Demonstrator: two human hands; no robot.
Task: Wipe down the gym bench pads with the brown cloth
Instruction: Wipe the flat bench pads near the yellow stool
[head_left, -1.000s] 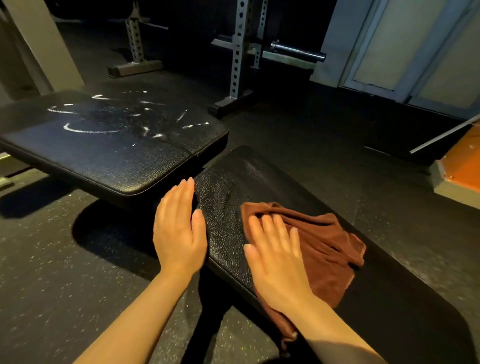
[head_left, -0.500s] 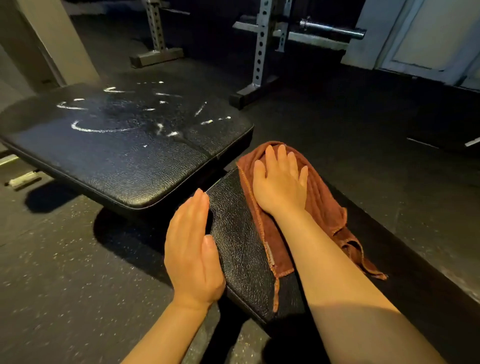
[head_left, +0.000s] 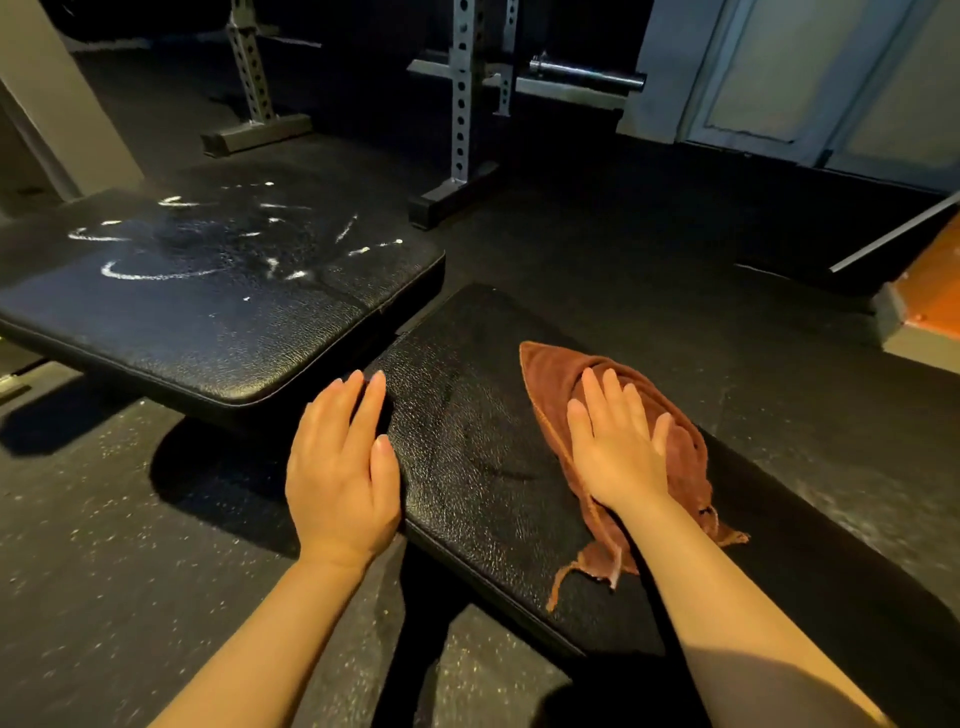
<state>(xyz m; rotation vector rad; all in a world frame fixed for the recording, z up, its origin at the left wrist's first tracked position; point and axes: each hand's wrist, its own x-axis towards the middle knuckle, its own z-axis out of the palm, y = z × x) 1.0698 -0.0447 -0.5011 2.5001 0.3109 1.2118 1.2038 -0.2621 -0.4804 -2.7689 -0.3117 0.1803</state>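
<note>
Two black bench pads meet in the middle of the view. The far pad (head_left: 218, 322) on the left carries white smears and streaks. The near pad (head_left: 467, 441) runs toward the lower right. A crumpled brown cloth (head_left: 550, 384) lies on the near pad. My right hand (head_left: 615, 441) presses flat on the cloth with straight fingers. My left hand (head_left: 340, 467) rests with straight fingers against the left edge of the near pad, close to the gap between the pads.
Dark speckled rubber floor (head_left: 104, 571) surrounds the bench. A perforated steel rack upright (head_left: 460, 104) with a barbell sleeve (head_left: 587, 75) stands behind. An orange-topped platform (head_left: 930, 306) sits at the right edge. Pale doors (head_left: 805, 78) fill the back right.
My right hand has pulled the cloth back from the far end of the near pad toward me and to the right. My left hand stays on the pad's edge.
</note>
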